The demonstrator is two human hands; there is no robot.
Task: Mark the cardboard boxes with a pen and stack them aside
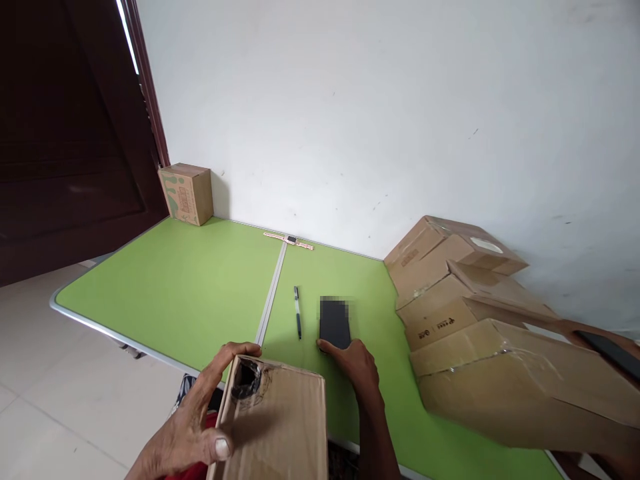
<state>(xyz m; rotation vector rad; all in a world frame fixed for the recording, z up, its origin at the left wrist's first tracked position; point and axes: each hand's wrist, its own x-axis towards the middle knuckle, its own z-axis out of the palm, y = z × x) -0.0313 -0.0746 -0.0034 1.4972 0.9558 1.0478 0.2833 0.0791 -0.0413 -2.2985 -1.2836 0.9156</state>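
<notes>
**Brown carton (287, 420) in the left hand (193, 417), black phone (334, 327) in the right hand (357, 367)**

The left hand is spread wide around the carton's left side, thumb laid on the broad face and a finger reaching along the far edge. A ragged dark hole (247, 379) shows in that face, near the far left corner. The carton overlaps the table's near edge; its lower end runs out of view.

The right hand pinches the near end of the phone, thumb at the left edge. The phone is over the right half of the green table (195, 287); whether it touches the surface, I cannot tell. Its far end is blurred out.

Just left of the phone lies a pen (298, 313), pointing away from the person. Beyond it, near the wall (350, 120), a watch (292, 240) with a pink strap lies stretched out across the far end of a pale strip (273, 293) that divides the table.

A small box (193, 195) with green print stands at the far left corner, beside a dark door (65, 133). Several larger boxes (465, 380) overlap along the right side, the rearmost bearing a white label.
</notes>
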